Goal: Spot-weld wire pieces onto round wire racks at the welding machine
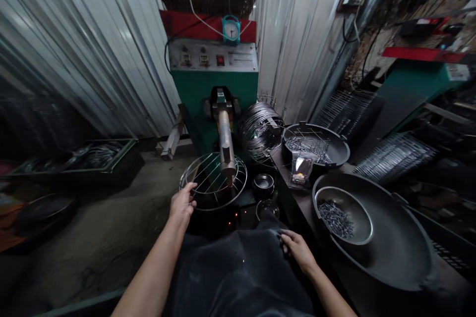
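My left hand (183, 205) is closed on the near left rim of a round wire rack (193, 166), a metal ring with parallel bars across it. The rack sits under the metal arm (225, 141) of a green spot welding machine (217, 79), whose electrode tip points down at the rack's right part. Small orange sparks show just below the rack. My right hand (297, 250) rests by the dark apron (241, 262) over my lap, its fingers pinched together. Whatever they may hold is too small or hidden to name.
Several nested bowls (263, 182) stand right of the rack, before a wire coil (258, 131). On the right bench lie a wok of wire pieces (316, 143) and a large pan (401, 237) holding a bowl of short metal pieces (336, 220). A green crate (122, 156) lies left.
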